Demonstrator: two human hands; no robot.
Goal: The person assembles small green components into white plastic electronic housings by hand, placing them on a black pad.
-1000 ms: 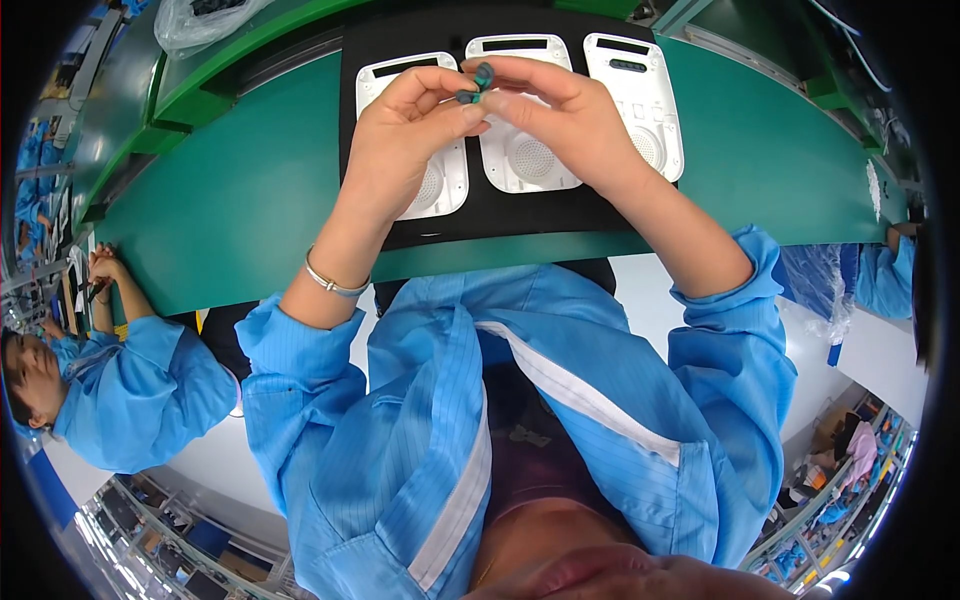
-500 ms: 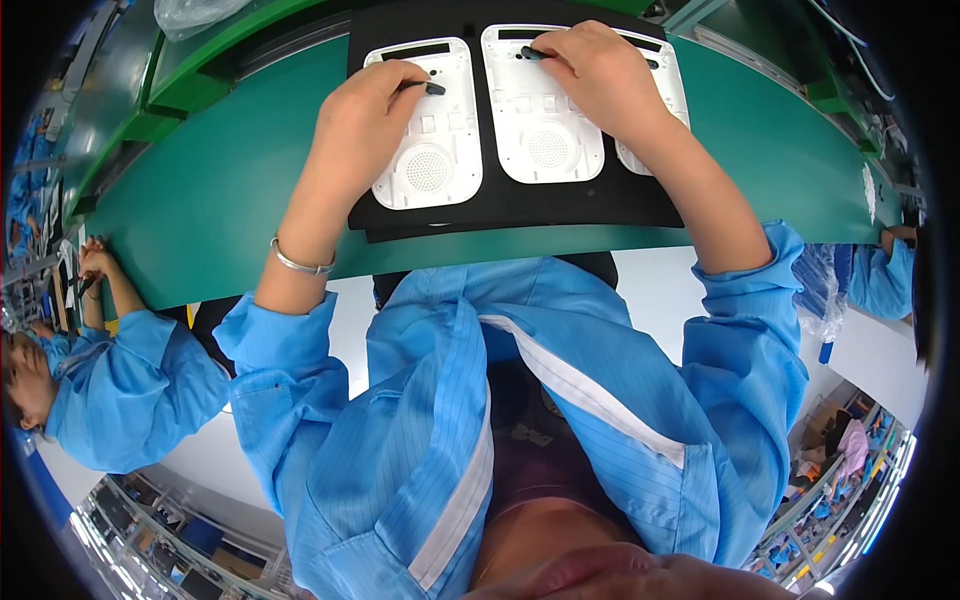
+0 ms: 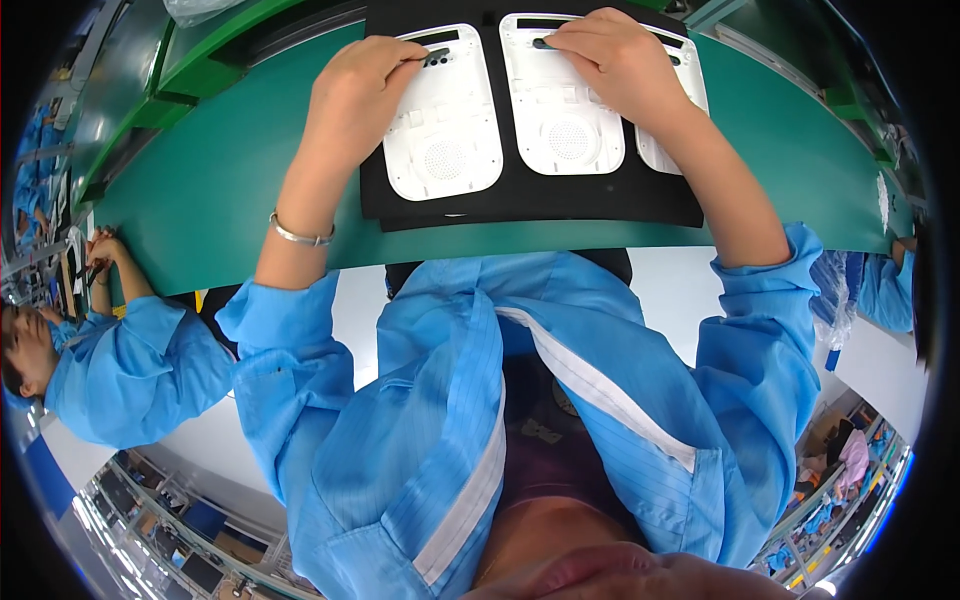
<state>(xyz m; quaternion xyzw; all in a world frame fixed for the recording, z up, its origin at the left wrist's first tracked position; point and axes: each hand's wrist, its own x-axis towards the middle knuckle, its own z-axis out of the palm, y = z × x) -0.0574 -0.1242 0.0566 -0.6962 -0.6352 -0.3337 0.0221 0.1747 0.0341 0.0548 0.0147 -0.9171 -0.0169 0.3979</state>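
While leaning over the black mat (image 3: 600,200), worked with both hands at once. Pinched a little dark piece (image 3: 437,55) in the left hand (image 3: 360,90), with the thumb and finger ends close together. Held that piece over the left part of the mat, at the top of the left white panel (image 3: 445,125), just below a long dark slot (image 3: 445,37). Pinched a small dark bit (image 3: 540,44) in the right hand (image 3: 615,65), also with narrow fingers, near the far edge of the mat, at the top of the middle white panel (image 3: 560,105). Saw only one end of that bit, and could not tell if already set in or just above.

Had these two panels flat on the mat, side by side, with bare black between. Saw a round patch of tiny holes (image 3: 443,160) in the left panel, toward the near edge of the mat. Had a right white panel (image 3: 655,150) on the right part of the mat too, partly hidden behind the right hand and wrist.

Wore a silver bangle (image 3: 300,238) on the left wrist, just left of the mat. Had a green table (image 3: 260,170) under the mat, reaching past both sides. Saw a co-worker (image 3: 140,380) in blue, well left of the mat.
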